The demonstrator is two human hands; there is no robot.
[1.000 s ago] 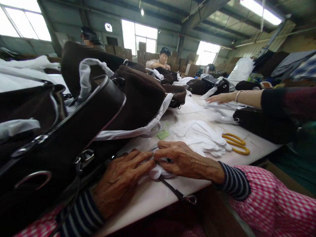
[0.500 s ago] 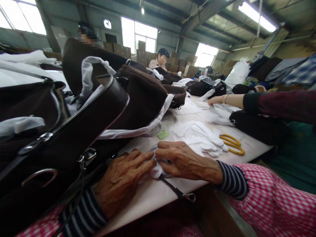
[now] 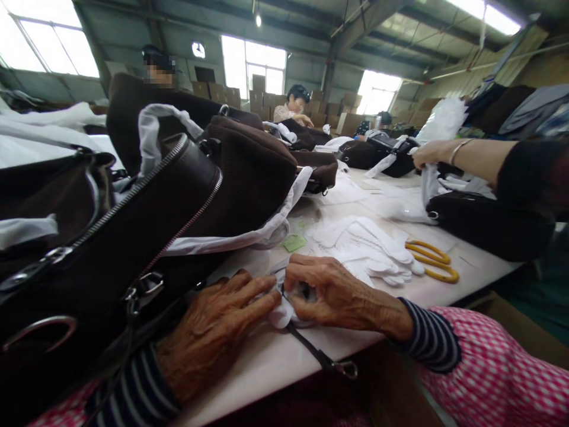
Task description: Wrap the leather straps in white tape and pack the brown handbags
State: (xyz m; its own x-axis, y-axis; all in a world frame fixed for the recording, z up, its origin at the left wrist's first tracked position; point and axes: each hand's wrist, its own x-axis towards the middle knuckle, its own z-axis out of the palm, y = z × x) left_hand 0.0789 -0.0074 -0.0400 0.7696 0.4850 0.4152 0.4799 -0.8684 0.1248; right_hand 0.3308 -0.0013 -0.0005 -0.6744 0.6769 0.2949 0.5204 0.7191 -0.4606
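My left hand (image 3: 222, 329) rests at the table edge, its long fingers over a white-wrapped strap (image 3: 281, 314), seemingly gripping it; its thumb is hidden. On the strap's other side, my right hand (image 3: 335, 290) is closed, pinching the white wrapping between thumb and curled fingers. Below the hands a thin black strap end (image 3: 311, 349) comes out, with a metal clasp (image 3: 348, 369) hanging past the table edge. A large dark brown handbag (image 3: 178, 207) with a silver zipper and white-wrapped handles lies against my left side.
White gloves (image 3: 368, 246) lie beyond my right hand, beside yellow-handled scissors (image 3: 431, 259). A green scrap (image 3: 293, 242) is on the table (image 3: 466, 276). At right, a co-worker's hand (image 3: 429, 155) holds white wrapping over a black bag (image 3: 484, 228). Other people sit behind the bags.
The co-worker's hand has lifted and moved right, pulling up white wrapping. The view has shifted slightly. My hands stay at the same spot, the right fingers curling a little more.
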